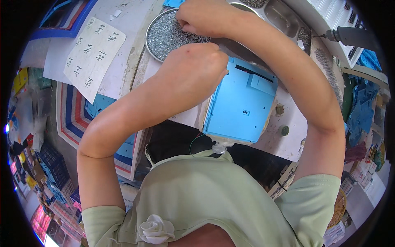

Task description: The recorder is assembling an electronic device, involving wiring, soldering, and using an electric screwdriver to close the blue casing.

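Pale worktop (290, 142): right hand (196, 18) over screws (164, 36) (silvery), left hand (196, 62) by blue panel (238, 103).

Scuffed white table (294, 142); blue crate (54, 164) lower left.

Screws (166, 36) and a power screwdriver (349, 36) mark a workshop.

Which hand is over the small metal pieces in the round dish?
The right hand, fingers above the metal pieces; the left hand is by the blue panel, nearer the body.
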### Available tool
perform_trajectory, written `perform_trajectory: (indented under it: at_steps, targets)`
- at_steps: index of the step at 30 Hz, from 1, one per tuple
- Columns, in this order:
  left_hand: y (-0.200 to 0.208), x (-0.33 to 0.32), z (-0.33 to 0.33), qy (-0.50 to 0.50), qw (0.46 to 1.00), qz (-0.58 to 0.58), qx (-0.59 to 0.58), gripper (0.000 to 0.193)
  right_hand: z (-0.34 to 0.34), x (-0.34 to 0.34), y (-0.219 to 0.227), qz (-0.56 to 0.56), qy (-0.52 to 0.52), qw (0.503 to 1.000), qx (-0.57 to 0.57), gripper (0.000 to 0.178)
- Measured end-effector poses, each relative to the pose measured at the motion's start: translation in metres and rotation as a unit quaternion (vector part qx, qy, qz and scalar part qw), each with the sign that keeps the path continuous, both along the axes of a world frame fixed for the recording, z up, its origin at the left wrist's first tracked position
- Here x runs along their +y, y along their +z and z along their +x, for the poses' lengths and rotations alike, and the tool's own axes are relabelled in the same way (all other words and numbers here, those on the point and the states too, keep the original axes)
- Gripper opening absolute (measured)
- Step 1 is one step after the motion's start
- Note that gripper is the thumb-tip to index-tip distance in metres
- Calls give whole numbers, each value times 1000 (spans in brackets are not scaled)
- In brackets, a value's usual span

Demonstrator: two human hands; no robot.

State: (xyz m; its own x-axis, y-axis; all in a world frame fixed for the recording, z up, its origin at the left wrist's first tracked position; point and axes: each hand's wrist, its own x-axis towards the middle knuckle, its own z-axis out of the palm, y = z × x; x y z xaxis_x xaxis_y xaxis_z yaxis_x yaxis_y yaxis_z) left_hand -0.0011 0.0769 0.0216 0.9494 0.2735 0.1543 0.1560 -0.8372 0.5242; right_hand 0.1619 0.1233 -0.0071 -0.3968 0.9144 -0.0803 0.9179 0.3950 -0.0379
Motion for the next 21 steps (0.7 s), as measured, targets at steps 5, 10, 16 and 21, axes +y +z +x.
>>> perform_trajectory:
  at_steps: [5, 10, 16, 21]
  targets:
    - [16, -8, 9, -59, 990, 123, 23, 5, 8, -7, 3, 41, -52, 998, 21, 17]
    - [31, -28, 21, -51, 966, 221, 127, 13, 31, -50, 32, 187, -74, 967, 157, 16]
    - [31, -41, 25, -53, 952, 261, 154, 17, 49, -208, 72, 185, -166, 946, 206, 14]
    - [36, -35, 26, -115, 950, 272, 105, 11, 25, -279, 46, 95, -290, 911, 278, 11]
